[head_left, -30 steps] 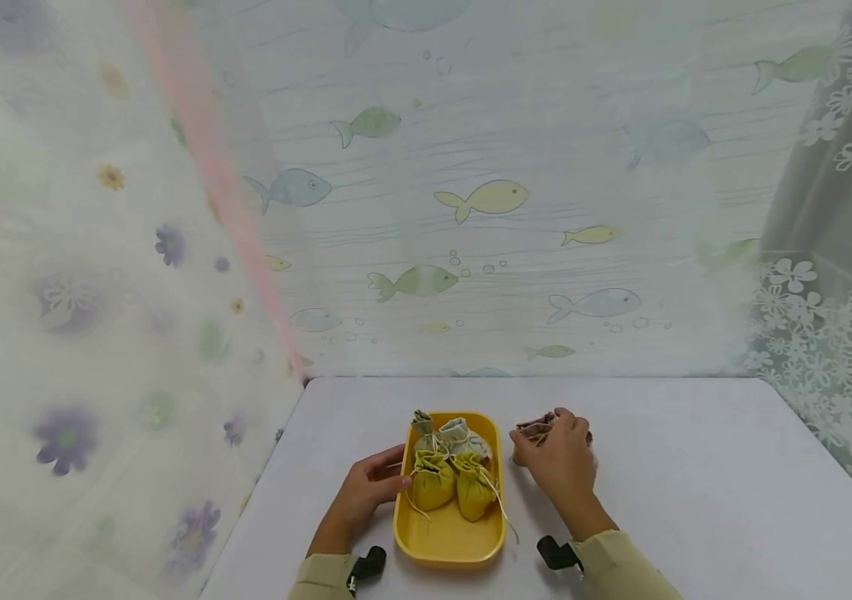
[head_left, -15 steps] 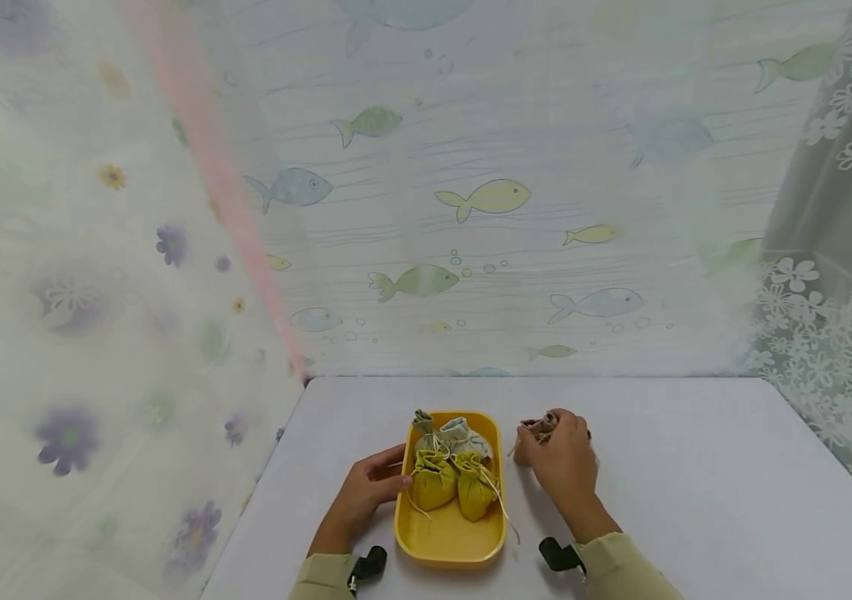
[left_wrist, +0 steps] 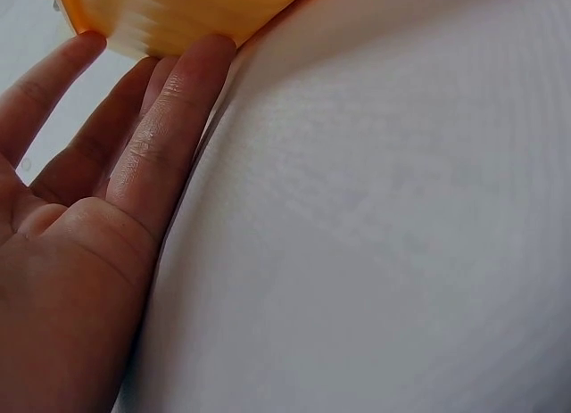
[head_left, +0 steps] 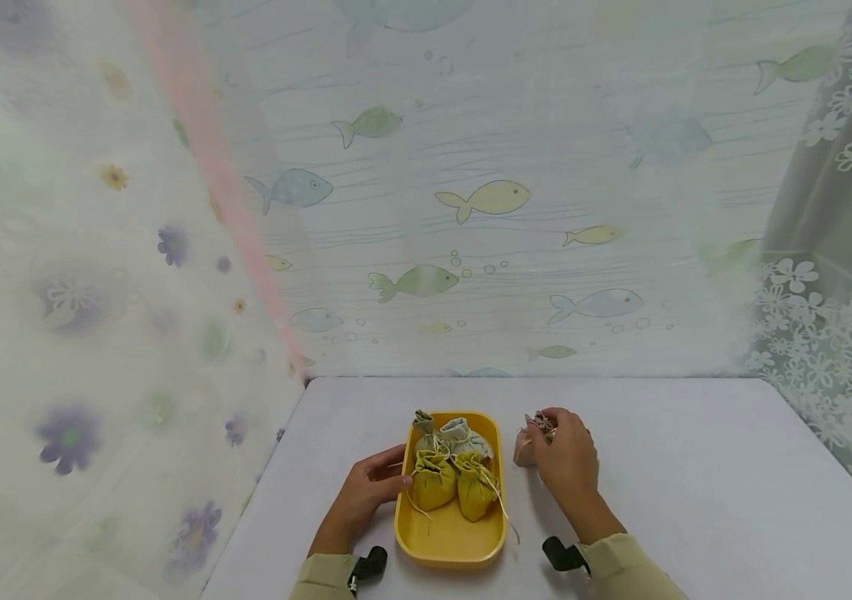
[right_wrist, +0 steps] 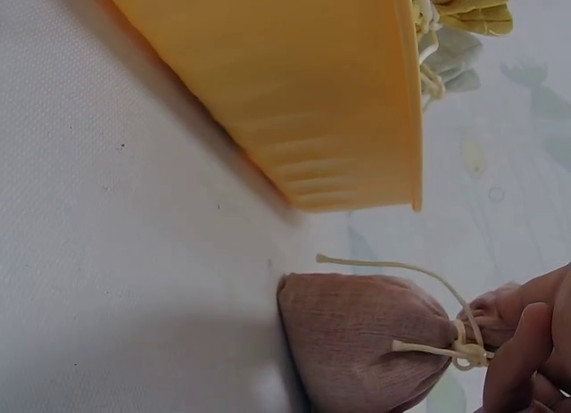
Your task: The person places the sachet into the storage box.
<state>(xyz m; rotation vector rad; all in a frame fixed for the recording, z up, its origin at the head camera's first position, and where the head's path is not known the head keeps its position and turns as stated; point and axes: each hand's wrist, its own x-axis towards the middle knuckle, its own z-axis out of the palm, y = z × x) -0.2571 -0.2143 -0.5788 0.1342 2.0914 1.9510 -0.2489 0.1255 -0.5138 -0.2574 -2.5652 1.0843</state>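
Note:
My left hand (head_left: 366, 492) rests against the left side of a yellow plastic tray (head_left: 447, 546), thumb at the rim. In the left wrist view its nearly straight fingers touch the tray's outer wall. Inside the tray sit two mustard-yellow drawstring pouches (head_left: 434, 483), a grey-green pouch (head_left: 423, 431) and a pale, light-blue-topped pouch (head_left: 459, 437). Right of the tray, my right hand (head_left: 570, 467) pinches the gathered neck of a dusty-pink drawstring pouch (right_wrist: 366, 337). That pouch stands upright with its base at the table, cream cord tied round the neck and its ends hanging loose.
A white-covered table (head_left: 696, 483) extends to the right of the right hand. A fish-print curtain (head_left: 501, 275) hangs behind its far edge. Flowered fabric (head_left: 111, 333) lines the left side. One cord from a yellow pouch trails over the tray's right rim.
My right hand has shifted slightly right, its fingers drawing together at the pink pouch's neck, and more of the pouch's body shows. The left hand and tray stay put.

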